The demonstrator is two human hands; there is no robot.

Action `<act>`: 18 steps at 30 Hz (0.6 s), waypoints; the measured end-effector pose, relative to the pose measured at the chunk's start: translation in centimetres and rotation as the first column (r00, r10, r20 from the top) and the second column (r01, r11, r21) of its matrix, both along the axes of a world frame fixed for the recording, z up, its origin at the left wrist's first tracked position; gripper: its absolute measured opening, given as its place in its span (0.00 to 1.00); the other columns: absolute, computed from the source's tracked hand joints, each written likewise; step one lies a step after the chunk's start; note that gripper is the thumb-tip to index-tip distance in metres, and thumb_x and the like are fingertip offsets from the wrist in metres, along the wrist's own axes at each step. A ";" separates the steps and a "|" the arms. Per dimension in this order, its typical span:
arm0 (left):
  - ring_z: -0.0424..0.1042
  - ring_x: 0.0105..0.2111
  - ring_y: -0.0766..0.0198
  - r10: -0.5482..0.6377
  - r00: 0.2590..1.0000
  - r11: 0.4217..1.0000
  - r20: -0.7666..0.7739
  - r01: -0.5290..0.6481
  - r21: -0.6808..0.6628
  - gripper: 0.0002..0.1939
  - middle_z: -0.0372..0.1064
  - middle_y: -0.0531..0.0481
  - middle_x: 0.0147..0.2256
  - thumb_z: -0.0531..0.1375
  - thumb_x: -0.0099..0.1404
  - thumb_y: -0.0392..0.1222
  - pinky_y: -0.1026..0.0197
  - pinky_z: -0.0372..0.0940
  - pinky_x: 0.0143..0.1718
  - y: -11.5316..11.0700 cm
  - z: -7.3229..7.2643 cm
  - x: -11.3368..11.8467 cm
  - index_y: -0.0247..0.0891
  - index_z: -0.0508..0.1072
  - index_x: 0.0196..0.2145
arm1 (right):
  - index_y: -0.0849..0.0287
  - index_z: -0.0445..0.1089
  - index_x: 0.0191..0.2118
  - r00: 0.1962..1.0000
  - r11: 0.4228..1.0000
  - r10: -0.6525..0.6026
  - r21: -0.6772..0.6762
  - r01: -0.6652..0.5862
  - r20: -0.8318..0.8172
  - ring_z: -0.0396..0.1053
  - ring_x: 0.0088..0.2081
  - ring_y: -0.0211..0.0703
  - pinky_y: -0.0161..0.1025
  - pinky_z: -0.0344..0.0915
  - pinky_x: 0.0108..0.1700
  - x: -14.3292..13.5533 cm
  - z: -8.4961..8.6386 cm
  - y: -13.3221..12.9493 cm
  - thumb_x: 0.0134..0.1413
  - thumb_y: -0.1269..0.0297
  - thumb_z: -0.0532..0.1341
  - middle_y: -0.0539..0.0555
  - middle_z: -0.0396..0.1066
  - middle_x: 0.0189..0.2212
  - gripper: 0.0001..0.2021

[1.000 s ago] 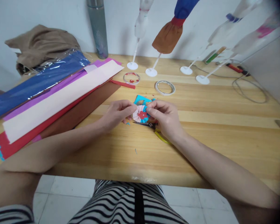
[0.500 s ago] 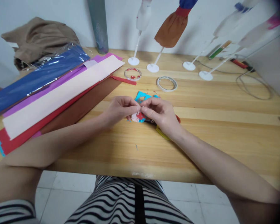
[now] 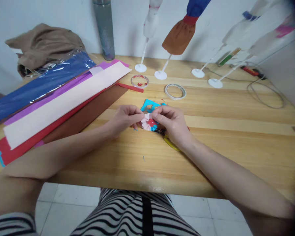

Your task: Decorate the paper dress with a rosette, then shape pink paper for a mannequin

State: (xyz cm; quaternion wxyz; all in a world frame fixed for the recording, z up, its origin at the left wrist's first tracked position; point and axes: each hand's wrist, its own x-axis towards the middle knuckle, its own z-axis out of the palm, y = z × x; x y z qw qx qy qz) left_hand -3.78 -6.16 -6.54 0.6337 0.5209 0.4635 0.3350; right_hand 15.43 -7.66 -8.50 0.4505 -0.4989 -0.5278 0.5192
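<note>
Between my hands is a small pleated paper flower (image 3: pixel 149 122), pale pink and blue with a red centre. My left hand (image 3: pixel 130 117) pinches its upper left edge between thumb and fingertips. On the other side, my right hand (image 3: pixel 169 120) pinches the upper right edge. Behind the fingers lies a piece of blue paper (image 3: pixel 147 104) with small scraps around it. Scissors with a yellow handle (image 3: pixel 171 144) rest on the table, partly hidden under my right hand.
Long paper strips (image 3: pixel 66 101) and a brown sheet (image 3: pixel 88 113) lie at the left. Two tape rolls (image 3: pixel 166 91) sit ahead of my hands. Farther back stand a bottle (image 3: pixel 105 32), white stands (image 3: pixel 160 75), a brown cloth (image 3: pixel 49 42) and a cable (image 3: pixel 265 105).
My fingertips have moved slightly apart along the top of the flower, and more of its pink pleats and red centre shows. The camera view has shifted slightly.
</note>
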 end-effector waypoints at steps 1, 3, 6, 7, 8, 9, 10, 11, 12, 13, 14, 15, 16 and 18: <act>0.69 0.21 0.71 -0.003 1.000 1.000 0.018 0.004 -0.007 0.09 0.72 0.52 0.21 0.67 0.61 0.40 0.69 0.65 0.25 0.0 -0.1 -0.1 0.34 0.76 0.25 | 0.55 0.73 0.27 1.000 1.000 -0.007 -0.008 0.007 -0.006 0.64 0.25 0.38 0.38 0.62 0.27 0.0 -0.1 0.0 0.49 0.52 0.73 0.49 0.72 0.25 0.14; 0.71 0.24 0.69 -0.016 0.997 0.999 0.072 0.018 -0.027 0.13 0.73 0.51 0.24 0.69 0.62 0.47 0.68 0.68 0.26 0.1 -0.4 -0.2 0.34 0.76 0.27 | 0.55 0.73 0.27 1.000 1.000 -0.013 -0.022 0.012 -0.027 0.64 0.25 0.37 0.37 0.62 0.27 0.0 -0.2 0.1 0.49 0.52 0.74 0.49 0.72 0.24 0.15; 0.75 0.29 0.65 -0.071 0.990 0.996 0.123 0.077 -0.046 0.19 0.76 0.48 0.29 0.72 0.59 0.55 0.66 0.71 0.29 0.1 -0.6 -0.3 0.34 0.77 0.32 | 0.55 0.72 0.27 0.996 0.999 -0.016 -0.042 0.013 -0.083 0.63 0.24 0.36 0.36 0.61 0.26 0.0 -0.3 0.2 0.49 0.51 0.74 0.48 0.70 0.24 0.16; 0.75 0.30 0.65 -0.097 0.988 0.994 0.118 0.103 -0.046 0.20 0.76 0.48 0.31 0.73 0.58 0.54 0.66 0.71 0.30 0.1 -0.7 -0.3 0.34 0.78 0.34 | 0.55 0.73 0.27 0.994 0.999 -0.019 -0.051 0.014 -0.104 0.63 0.24 0.36 0.36 0.61 0.26 0.0 -0.3 0.2 0.49 0.51 0.75 0.48 0.70 0.24 0.16; 0.75 0.31 0.65 -0.122 0.987 0.991 0.108 0.128 -0.046 0.20 0.77 0.48 0.31 0.74 0.56 0.53 0.67 0.71 0.30 0.0 -0.7 -0.2 0.34 0.78 0.36 | 0.55 0.73 0.28 0.992 0.998 -0.023 -0.061 0.015 -0.124 0.63 0.24 0.36 0.36 0.62 0.26 0.0 -0.3 0.2 0.49 0.51 0.75 0.48 0.70 0.24 0.16; 0.75 0.31 0.66 -0.144 0.985 0.988 0.098 0.149 -0.047 0.20 0.77 0.48 0.31 0.75 0.55 0.50 0.67 0.71 0.30 0.0 -0.6 -0.1 0.34 0.79 0.38 | 0.55 0.73 0.28 0.989 0.997 -0.026 -0.069 0.016 -0.142 0.64 0.24 0.36 0.36 0.62 0.26 0.0 -0.2 0.1 0.49 0.50 0.75 0.48 0.71 0.24 0.16; 0.75 0.30 0.66 -0.162 0.982 0.985 0.093 0.167 -0.050 0.19 0.77 0.49 0.31 0.75 0.53 0.48 0.68 0.70 0.29 -0.1 -0.6 -0.1 0.33 0.79 0.38 | 0.55 0.73 0.28 0.987 0.997 -0.029 -0.076 0.017 -0.158 0.64 0.24 0.36 0.36 0.63 0.26 -0.1 -0.1 0.1 0.48 0.50 0.75 0.48 0.71 0.25 0.17; 0.75 0.30 0.66 -0.172 0.981 0.983 0.093 0.177 -0.053 0.19 0.77 0.49 0.30 0.76 0.52 0.45 0.68 0.70 0.29 -0.1 -0.6 0.0 0.33 0.78 0.38 | 0.55 0.73 0.28 0.985 0.997 -0.032 -0.079 0.019 -0.171 0.64 0.24 0.36 0.36 0.63 0.26 -0.1 0.0 0.1 0.48 0.49 0.76 0.48 0.70 0.24 0.17; 0.75 0.29 0.67 -0.173 0.980 0.982 0.098 0.179 -0.055 0.18 0.77 0.50 0.29 0.76 0.52 0.44 0.68 0.70 0.29 -0.1 -0.6 0.1 0.33 0.78 0.37 | 0.55 0.73 0.28 0.983 0.996 -0.035 -0.082 0.021 -0.179 0.64 0.24 0.36 0.36 0.63 0.26 -0.2 0.1 0.1 0.47 0.48 0.76 0.48 0.70 0.24 0.18; 0.75 0.28 0.67 -0.169 0.980 0.983 0.107 0.175 -0.057 0.17 0.76 0.50 0.28 0.75 0.51 0.43 0.68 0.70 0.28 -0.1 -0.6 0.2 0.32 0.78 0.36 | 0.55 0.72 0.28 0.983 0.996 -0.037 -0.087 0.021 -0.182 0.63 0.24 0.36 0.36 0.62 0.26 -0.3 0.2 0.1 0.45 0.48 0.77 0.47 0.70 0.24 0.19; 0.74 0.27 0.67 -0.160 0.980 0.984 0.115 0.168 -0.059 0.17 0.76 0.50 0.27 0.75 0.52 0.42 0.67 0.70 0.28 -0.1 -0.6 0.2 0.32 0.77 0.35 | 0.55 0.72 0.27 0.983 0.996 -0.036 -0.092 0.020 -0.182 0.63 0.24 0.36 0.36 0.61 0.26 -0.3 0.2 0.1 0.43 0.48 0.78 0.47 0.69 0.23 0.20; 0.74 0.26 0.67 -0.153 0.981 0.985 0.119 0.161 -0.063 0.16 0.76 0.50 0.26 0.75 0.52 0.41 0.67 0.70 0.28 -0.1 -0.6 0.2 0.32 0.77 0.35 | 0.55 0.72 0.27 0.983 0.995 -0.038 -0.096 0.021 -0.181 0.62 0.24 0.36 0.36 0.60 0.26 -0.3 0.3 0.1 0.42 0.47 0.78 0.47 0.68 0.23 0.20; 0.74 0.26 0.67 -0.145 0.982 0.986 0.121 0.154 -0.066 0.15 0.76 0.50 0.26 0.75 0.53 0.41 0.67 0.70 0.28 -0.1 -0.6 0.2 0.32 0.77 0.34 | 0.55 0.72 0.27 0.983 0.995 -0.036 -0.100 0.018 -0.182 0.62 0.24 0.36 0.36 0.60 0.26 -0.3 0.3 0.1 0.41 0.46 0.78 0.47 0.67 0.22 0.21; 0.74 0.25 0.67 -0.132 0.984 0.987 0.121 0.142 -0.074 0.13 0.77 0.49 0.25 0.74 0.54 0.41 0.67 0.69 0.28 0.0 -0.7 0.1 0.32 0.77 0.33 | 0.54 0.73 0.27 0.980 0.995 -0.031 -0.099 0.012 -0.196 0.62 0.24 0.38 0.38 0.60 0.26 -0.2 0.3 0.1 0.43 0.43 0.76 0.47 0.66 0.22 0.21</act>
